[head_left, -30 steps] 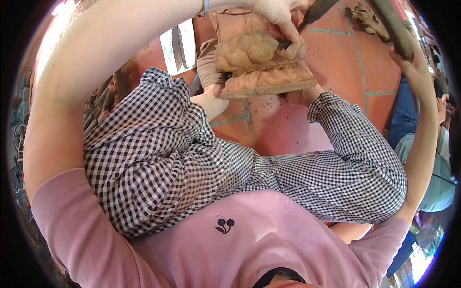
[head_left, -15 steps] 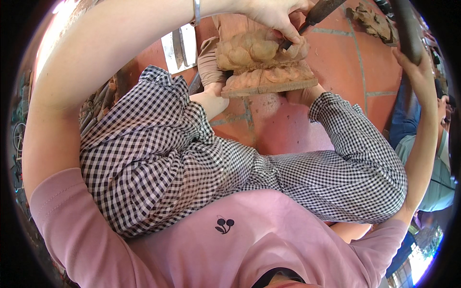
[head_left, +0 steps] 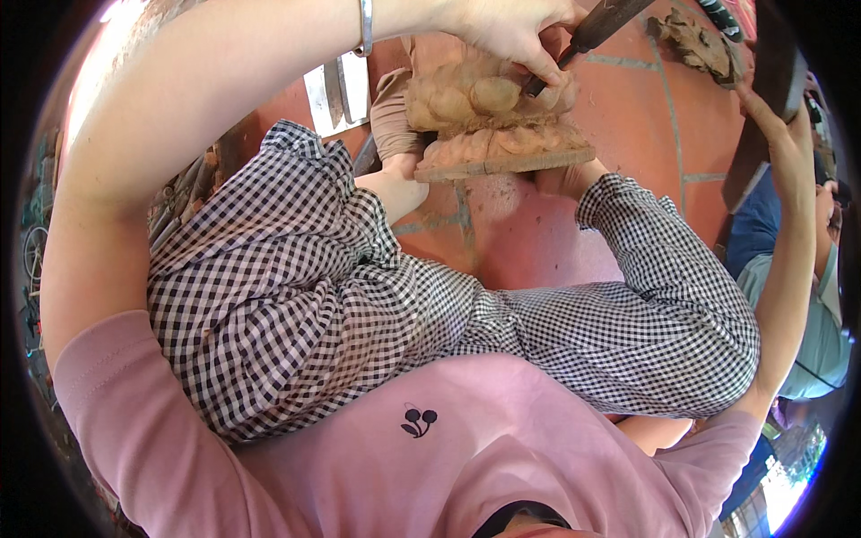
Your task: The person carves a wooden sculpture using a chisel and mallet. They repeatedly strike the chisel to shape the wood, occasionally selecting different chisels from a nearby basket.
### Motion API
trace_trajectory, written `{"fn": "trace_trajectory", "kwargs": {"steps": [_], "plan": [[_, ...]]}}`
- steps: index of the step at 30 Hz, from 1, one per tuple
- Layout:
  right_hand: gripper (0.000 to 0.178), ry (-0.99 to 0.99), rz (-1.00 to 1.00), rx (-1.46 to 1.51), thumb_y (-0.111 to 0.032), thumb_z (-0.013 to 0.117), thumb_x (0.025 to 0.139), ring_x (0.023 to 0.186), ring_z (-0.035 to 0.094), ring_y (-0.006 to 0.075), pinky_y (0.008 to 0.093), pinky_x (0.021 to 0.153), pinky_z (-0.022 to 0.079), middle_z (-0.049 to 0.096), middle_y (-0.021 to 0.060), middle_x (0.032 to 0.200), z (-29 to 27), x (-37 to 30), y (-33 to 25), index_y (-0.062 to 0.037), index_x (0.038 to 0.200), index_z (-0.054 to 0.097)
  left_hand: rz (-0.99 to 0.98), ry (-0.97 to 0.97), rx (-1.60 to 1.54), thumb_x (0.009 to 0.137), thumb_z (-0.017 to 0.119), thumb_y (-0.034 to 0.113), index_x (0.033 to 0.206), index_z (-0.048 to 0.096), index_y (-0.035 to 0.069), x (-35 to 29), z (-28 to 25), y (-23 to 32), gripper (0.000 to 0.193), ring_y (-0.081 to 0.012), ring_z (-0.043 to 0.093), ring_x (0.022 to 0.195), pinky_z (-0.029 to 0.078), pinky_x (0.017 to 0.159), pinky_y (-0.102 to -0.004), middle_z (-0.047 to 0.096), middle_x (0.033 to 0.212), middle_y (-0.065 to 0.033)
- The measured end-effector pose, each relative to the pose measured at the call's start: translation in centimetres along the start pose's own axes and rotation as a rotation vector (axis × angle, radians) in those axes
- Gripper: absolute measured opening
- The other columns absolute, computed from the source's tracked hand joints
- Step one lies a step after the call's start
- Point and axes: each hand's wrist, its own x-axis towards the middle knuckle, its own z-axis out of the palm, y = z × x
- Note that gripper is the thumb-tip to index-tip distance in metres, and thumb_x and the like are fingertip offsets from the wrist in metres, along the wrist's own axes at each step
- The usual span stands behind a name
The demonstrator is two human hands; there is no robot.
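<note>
Wooden carving [head_left: 484, 103] disappears upward behind the left hand [head_left: 518, 34].

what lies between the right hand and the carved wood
In the head view, the stretch from the right hand, gripping a dark bar, to the carved wood shows just orange floor tiles.

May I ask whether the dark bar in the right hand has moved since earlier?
Yes: the bar has swung rightward, away from the brown piece on the floor.
</note>
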Motion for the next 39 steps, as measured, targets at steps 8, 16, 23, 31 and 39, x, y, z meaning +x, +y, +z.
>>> {"fn": "trace_trajectory", "kwargs": {"steps": [8,16,23,31,39], "plan": [[0.047,0.000,-0.038,-0.109,-0.016,0.067,0.093,0.104,0.063,0.0168,0.0308,0.092,0.048,0.065,0.0110,0.114,-0.3,-0.4,-0.3,-0.0008,0.135,0.053,-0.044,0.043,0.032,0.077,0.074,0.015,0.091,0.062,0.001,-0.6,0.3,1.1,0.023,-0.0251,0.066,0.067,0.051,0.061,-0.0364,0.067,0.073,-0.0143],[0.047,0.001,-0.142,-0.142,-0.014,0.066,0.094,0.115,0.061,0.0205,0.0329,0.096,0.048,0.064,0.0146,0.123,-0.5,-0.5,-0.3,-0.0032,0.137,0.051,0.016,0.117,-0.050,0.076,0.073,0.014,0.091,0.063,0.002,-1.4,1.3,0.9,0.022,-0.0286,0.067,0.071,0.052,0.067,-0.0385,0.067,0.076,-0.0138],[0.036,0.069,-0.136,-0.248,-0.020,0.073,0.090,0.098,0.063,0.0136,0.0286,0.088,0.048,0.068,0.0081,0.108,0.8,-0.8,-2.6,-0.0035,0.121,0.063,-0.069,0.207,-0.096,0.079,0.075,0.013,0.089,0.067,0.002,-2.8,2.5,0.5,0.017,-0.0235,0.066,0.073,0.052,0.068,-0.0363,0.069,0.079,-0.0118],[0.036,0.111,0.037,0.099,-0.018,0.073,0.089,0.097,0.063,0.0138,0.0277,0.088,0.048,0.067,0.0061,0.107,0.6,-1.1,-1.8,0.0009,0.117,0.063,-0.141,0.142,-0.321,0.085,0.075,0.014,0.091,0.061,0.003,-1.2,0.0,-1.2,0.019,-0.0091,0.056,0.072,0.048,0.065,-0.0260,0.060,0.078,-0.0007],[0.043,0.094,-0.060,-0.019,-0.023,0.075,0.088,0.101,0.064,0.0159,0.0291,0.091,0.048,0.068,0.0077,0.108,1.3,-0.9,0.7,-0.0022,0.123,0.061,-0.044,0.036,-0.165,0.084,0.073,0.009,0.094,0.061,0.001,-0.3,0.9,-0.7,0.018,-0.0119,0.057,0.074,0.047,0.065,-0.0288,0.061,0.078,-0.0025]]}}
